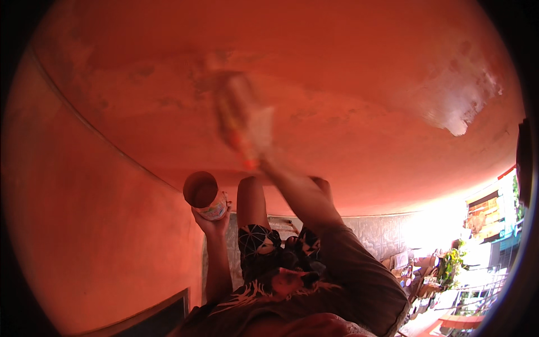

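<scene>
My left hand (212, 223) is wrapped round a can (212, 209) with a coloured label, held low at the left beside my knee. The can's open mouth faces up, and its inside looks reddish brown. My right arm reaches up to the orange-red wall (348, 62). At its end my right hand (259, 129), smeared by motion, grips what looks like a paintbrush (229, 109) with an orange-red handle end. The brush head is at the wall, where darker, uneven patches show around it. Whether it touches the surface cannot be made out.
A whitish bare patch (457, 92) marks the wall at the right. A second orange wall (84, 196) meets it at a corner on the left. Below are my knees and a grey tiled floor (224, 247). Clutter and a green plant (451, 267) stand at the lower right in bright light.
</scene>
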The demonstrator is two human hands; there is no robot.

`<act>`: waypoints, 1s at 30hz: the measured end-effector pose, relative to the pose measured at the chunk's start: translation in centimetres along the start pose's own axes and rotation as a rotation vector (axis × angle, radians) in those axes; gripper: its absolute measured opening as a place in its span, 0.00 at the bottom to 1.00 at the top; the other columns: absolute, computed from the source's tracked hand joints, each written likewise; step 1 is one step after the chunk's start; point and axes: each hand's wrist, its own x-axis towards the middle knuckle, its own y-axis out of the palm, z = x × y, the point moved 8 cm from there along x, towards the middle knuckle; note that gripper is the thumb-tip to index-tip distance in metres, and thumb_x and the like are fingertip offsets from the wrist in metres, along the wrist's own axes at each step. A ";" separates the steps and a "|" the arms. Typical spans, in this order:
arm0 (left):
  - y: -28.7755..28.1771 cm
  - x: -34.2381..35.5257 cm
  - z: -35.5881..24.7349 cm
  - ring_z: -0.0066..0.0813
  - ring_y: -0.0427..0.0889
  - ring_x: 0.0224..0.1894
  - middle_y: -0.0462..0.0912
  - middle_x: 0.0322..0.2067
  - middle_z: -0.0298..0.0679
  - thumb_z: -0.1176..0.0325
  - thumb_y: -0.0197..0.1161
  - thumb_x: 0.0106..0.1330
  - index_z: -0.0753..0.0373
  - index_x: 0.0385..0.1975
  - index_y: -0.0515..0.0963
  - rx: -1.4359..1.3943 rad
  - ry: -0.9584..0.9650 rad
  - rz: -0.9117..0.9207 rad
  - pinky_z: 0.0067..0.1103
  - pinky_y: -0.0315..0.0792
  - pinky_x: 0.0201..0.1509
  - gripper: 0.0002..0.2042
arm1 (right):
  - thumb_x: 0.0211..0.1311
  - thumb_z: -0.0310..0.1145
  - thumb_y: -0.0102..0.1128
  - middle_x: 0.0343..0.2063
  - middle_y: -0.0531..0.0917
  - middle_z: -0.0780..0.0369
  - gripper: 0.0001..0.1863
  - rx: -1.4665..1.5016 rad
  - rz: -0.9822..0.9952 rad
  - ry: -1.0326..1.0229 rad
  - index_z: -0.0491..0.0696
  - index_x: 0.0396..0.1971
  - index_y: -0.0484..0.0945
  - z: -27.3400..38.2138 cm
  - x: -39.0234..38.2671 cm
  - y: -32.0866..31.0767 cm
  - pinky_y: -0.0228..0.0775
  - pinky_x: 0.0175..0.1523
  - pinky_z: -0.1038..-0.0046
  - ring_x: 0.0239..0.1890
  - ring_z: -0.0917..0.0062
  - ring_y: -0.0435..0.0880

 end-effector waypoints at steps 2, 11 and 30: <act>0.1 -0.3 0.3 0.49 0.73 0.59 0.75 0.56 0.49 0.40 0.63 0.64 0.59 0.63 0.69 -0.030 -0.009 -0.001 0.38 0.73 0.52 0.35 | 0.60 0.23 0.61 0.35 0.82 0.61 0.16 -0.142 0.011 0.233 0.46 0.50 0.77 -4.0 -1.5 -4.8 0.75 0.35 0.66 0.31 0.68 0.81; -0.5 -0.6 -0.8 0.47 0.74 0.58 0.76 0.56 0.46 0.42 0.61 0.66 0.58 0.63 0.70 -0.009 0.027 0.035 0.39 0.74 0.53 0.32 | 0.71 0.27 0.58 0.39 0.81 0.56 0.08 -0.235 -0.739 0.338 0.37 0.43 0.76 -9.1 -4.9 -22.8 0.76 0.49 0.71 0.43 0.74 0.81; 0.2 -1.1 0.1 0.49 0.74 0.58 0.76 0.55 0.48 0.40 0.62 0.64 0.57 0.63 0.69 -0.035 -0.041 0.044 0.39 0.73 0.51 0.34 | 0.62 0.27 0.61 0.46 0.80 0.55 0.20 -0.043 -0.180 0.178 0.45 0.55 0.73 -8.5 -5.8 -5.6 0.78 0.44 0.65 0.45 0.64 0.82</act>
